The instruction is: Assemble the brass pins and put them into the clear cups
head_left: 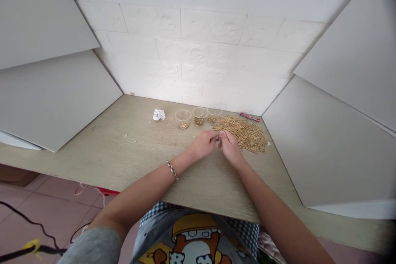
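Note:
My left hand (202, 144) and my right hand (230, 148) sit close together over the pale wood-grain tabletop (130, 144), fingertips almost meeting. My left fingers pinch a small metal piece (217, 138), mostly hidden. My right fingers are bunched beside it, and I cannot tell whether they hold anything. Just to the right lies a loose pile of thin brass pins (244, 134). Behind my hands stand several clear plastic cups (199, 112), each with small gold-coloured bits inside.
A crumpled white paper (159, 114) lies left of the cups, and a red pen (249, 117) lies by the back wall. White brick-patterned wall (198, 53) and grey side panels (52, 99) enclose the table. Cables cross the tiled floor (46, 222) below left.

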